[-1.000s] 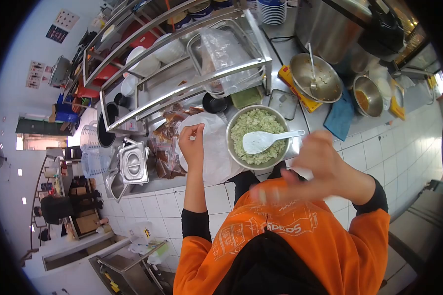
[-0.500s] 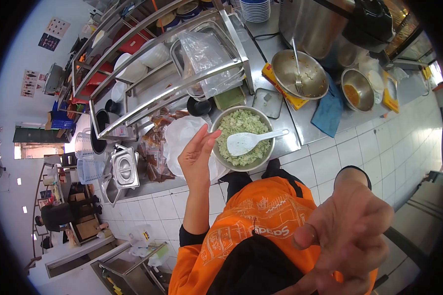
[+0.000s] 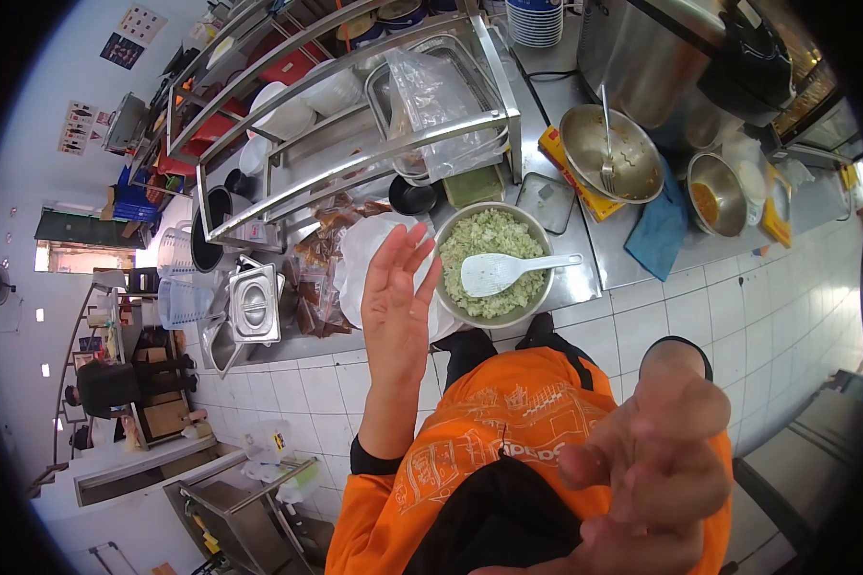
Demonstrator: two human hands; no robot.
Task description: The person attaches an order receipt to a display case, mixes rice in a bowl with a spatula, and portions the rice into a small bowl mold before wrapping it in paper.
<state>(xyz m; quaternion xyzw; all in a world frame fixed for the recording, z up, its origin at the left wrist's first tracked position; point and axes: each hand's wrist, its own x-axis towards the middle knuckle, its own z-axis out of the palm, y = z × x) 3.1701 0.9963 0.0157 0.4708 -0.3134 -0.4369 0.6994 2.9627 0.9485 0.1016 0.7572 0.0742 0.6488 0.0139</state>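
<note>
My left hand [image 3: 395, 311] is raised beside the metal bowl [image 3: 508, 320], fingers stretched out and apart, holding nothing. In that bowl is a heap of pale green, rice-like grains [image 3: 484, 233]. A white rice paddle [image 3: 494, 275] lies across the heap, its handle over the right rim; neither hand touches it. Close to the camera at lower right, my right hand [image 3: 647, 450] hangs above the orange shirt, fingers spread and loosely bent. Nothing shows in it, though its lower part runs to the frame edge.
A steel rack [image 3: 364, 158] stands on the counter, left of a bowl with a fork [image 3: 609, 158]. Further right are a blue cloth [image 3: 654, 235] and a smaller bowl [image 3: 717, 218]. Lidded steel pans [image 3: 256, 302] sit at left. A person in dark clothes [image 3: 115, 388] is far off.
My left hand has turned its palm more into view, fingers straighter and wider apart. My right hand has shifted left and its fingers have moved. The whole view has swung slightly.
</note>
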